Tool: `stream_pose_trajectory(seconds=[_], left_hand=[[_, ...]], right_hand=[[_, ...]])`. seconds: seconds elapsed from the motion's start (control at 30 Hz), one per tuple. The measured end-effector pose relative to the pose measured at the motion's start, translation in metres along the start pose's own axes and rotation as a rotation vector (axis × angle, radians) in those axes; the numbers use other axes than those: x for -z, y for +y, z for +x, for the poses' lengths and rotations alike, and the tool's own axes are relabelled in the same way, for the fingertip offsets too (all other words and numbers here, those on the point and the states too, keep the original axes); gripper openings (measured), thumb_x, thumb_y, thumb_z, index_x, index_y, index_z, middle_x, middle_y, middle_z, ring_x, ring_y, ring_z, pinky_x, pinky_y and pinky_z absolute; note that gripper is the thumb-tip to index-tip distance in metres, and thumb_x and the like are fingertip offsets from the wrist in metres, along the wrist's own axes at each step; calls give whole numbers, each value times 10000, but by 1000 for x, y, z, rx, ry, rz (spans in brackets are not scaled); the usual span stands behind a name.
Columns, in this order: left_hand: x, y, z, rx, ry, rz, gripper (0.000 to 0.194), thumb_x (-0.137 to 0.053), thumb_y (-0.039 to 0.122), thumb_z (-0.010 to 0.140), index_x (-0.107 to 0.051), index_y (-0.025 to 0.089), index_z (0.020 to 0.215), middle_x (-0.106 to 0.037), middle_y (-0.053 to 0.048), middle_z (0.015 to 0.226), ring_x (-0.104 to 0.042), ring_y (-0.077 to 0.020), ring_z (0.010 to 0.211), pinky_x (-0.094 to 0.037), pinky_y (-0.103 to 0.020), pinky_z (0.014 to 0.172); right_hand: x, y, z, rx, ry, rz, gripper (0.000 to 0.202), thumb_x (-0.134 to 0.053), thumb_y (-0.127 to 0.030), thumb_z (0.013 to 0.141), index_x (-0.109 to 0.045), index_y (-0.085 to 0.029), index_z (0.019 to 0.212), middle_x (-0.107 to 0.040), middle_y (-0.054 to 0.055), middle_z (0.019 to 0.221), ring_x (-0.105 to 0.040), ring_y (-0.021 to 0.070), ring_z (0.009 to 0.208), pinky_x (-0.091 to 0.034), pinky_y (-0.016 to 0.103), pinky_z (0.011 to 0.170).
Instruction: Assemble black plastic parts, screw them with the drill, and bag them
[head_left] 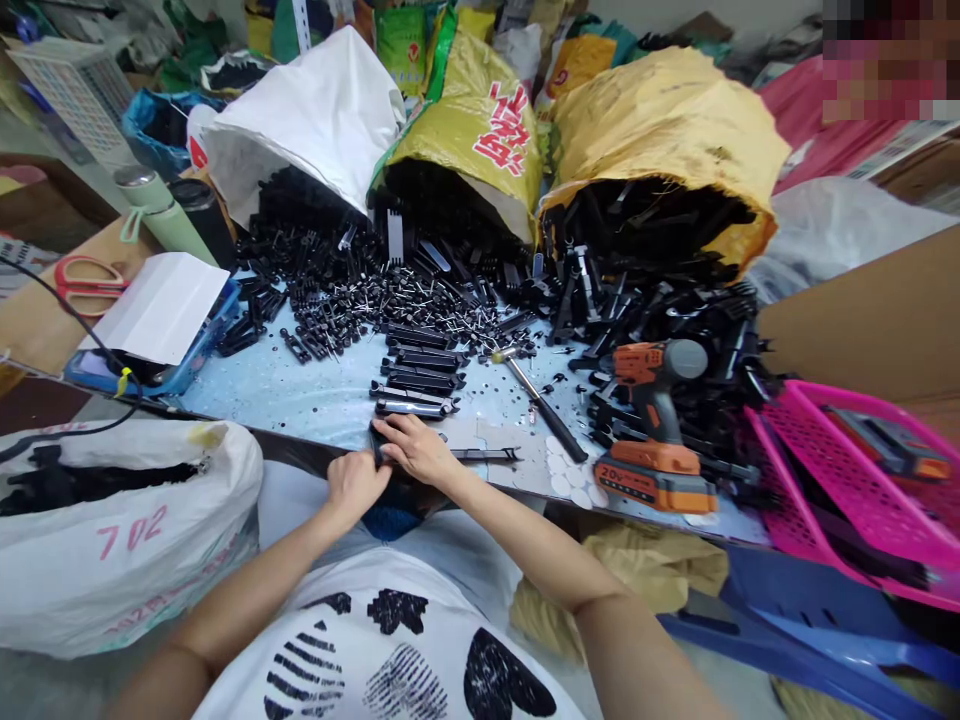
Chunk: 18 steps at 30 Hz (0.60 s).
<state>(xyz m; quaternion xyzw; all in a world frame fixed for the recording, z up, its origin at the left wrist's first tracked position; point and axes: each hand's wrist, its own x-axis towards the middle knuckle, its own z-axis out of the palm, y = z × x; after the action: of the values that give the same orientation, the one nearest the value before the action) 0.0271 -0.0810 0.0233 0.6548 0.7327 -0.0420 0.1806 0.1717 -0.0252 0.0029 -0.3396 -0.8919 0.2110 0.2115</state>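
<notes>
My left hand (358,482) is closed at the table's front edge, its fingers wrapped round the lower part of a black plastic piece (377,440). Over the top of the same piece lie the bent fingers of my right hand (414,447), pressing on it. Just behind my hands several long black parts (424,380) lie in a stacked row. Another slim black part (487,455) rests to the right of my right hand on a grey board. Farther right is a hammer (544,405) with a black handle. Small black pieces with metal pins (390,300) are heaped behind the row.
An orange cordless drill (656,425) stands right of the hammer, near a pink basket (862,450). Open white (315,100), green (472,120) and yellow (667,130) sacks spill black parts at the back. Red scissors (90,285) and a bottle (161,210) are left.
</notes>
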Motion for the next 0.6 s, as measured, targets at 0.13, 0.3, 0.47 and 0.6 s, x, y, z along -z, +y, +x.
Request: stream_pose_trajectory(seconds=[0.13,0.3,0.47,0.6], left_hand=[[-3,9,-2,-49,-34,-26,365,-395,345,891,-695,137,903,-704,-142,863,-671,-257,831,-468,-320,728],[-10,12,1,-291,74,-82,309,-412,286,906,-682,137,919,-689,-124,867,-650,-234,835,-466,-313,741],[-1,3,37,-877,370,59,426,-428,388,923,-525,112,1233,-602,-170,1131,-548,-270,1052,-424,-368,853],[7,15,51,-937,248,107,456,-369,459,930,-628,84,952,-628,-156,854,-583,-250,824,-435,-333,692]], right_hand=[[-6,-4,5,-35,-16,-77,464,-326,-410,964,-507,-173,1320,-553,121,1208,-498,230,1053,-449,416,946],[12,-1,-15,37,33,-38,486,-282,-435,973,-431,-196,1368,-466,108,1349,-442,214,1209,-408,392,995],[39,33,-79,-225,177,-387,670,-458,-715,780,-625,-122,1042,-613,175,1040,-565,280,965,-452,396,803],[55,39,-104,-234,82,-531,611,-402,-711,812,-566,-159,607,-558,67,585,-528,172,574,-362,282,560]])
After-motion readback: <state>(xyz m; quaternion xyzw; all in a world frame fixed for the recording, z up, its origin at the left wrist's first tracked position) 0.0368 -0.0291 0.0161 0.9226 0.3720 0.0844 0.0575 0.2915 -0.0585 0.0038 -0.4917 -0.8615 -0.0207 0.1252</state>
